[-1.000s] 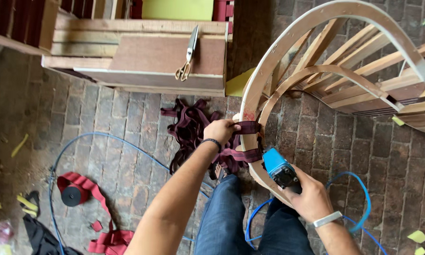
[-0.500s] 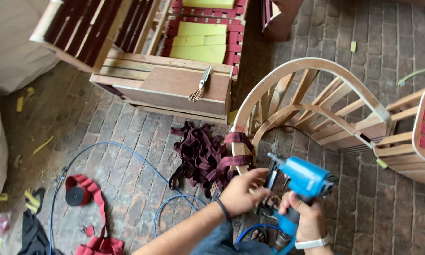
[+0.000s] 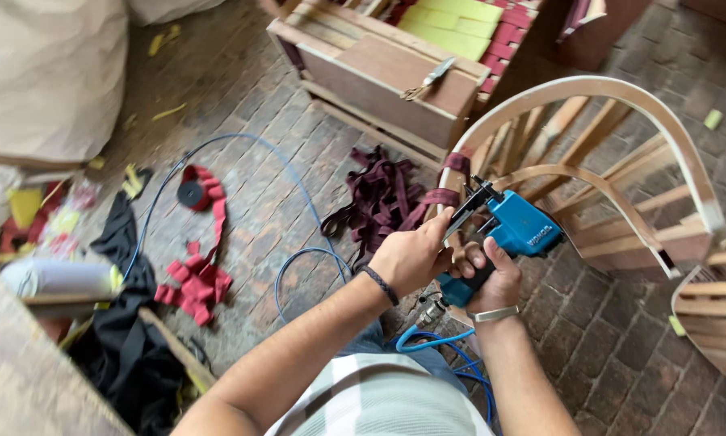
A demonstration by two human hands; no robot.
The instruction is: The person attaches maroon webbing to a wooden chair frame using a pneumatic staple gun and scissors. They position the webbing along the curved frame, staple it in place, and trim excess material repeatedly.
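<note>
My right hand (image 3: 492,274) grips the handle of a blue pneumatic staple gun (image 3: 518,228), held just in front of a curved wooden chair frame (image 3: 613,145). My left hand (image 3: 411,257) pinches the gun's black metal magazine (image 3: 470,207) at its front. Dark red webbing straps (image 3: 453,179) are wrapped on the frame's near rail. A loose pile of the same maroon webbing (image 3: 379,202) lies on the brick floor just left of the gun. A blue air hose (image 3: 428,343) runs from the gun's base down past my legs.
A wooden seat frame (image 3: 387,69) with scissors (image 3: 428,81) on top stands behind. A red webbing roll (image 3: 197,194) and scraps (image 3: 192,282) lie on the left, near black cloth (image 3: 125,323), a large beige sack (image 3: 44,73) and another chair frame (image 3: 714,323) at right.
My left hand left the webbing on the chair rail and came to the gun's magazine. My right hand raised the gun off the frame. The view swung left and back.
</note>
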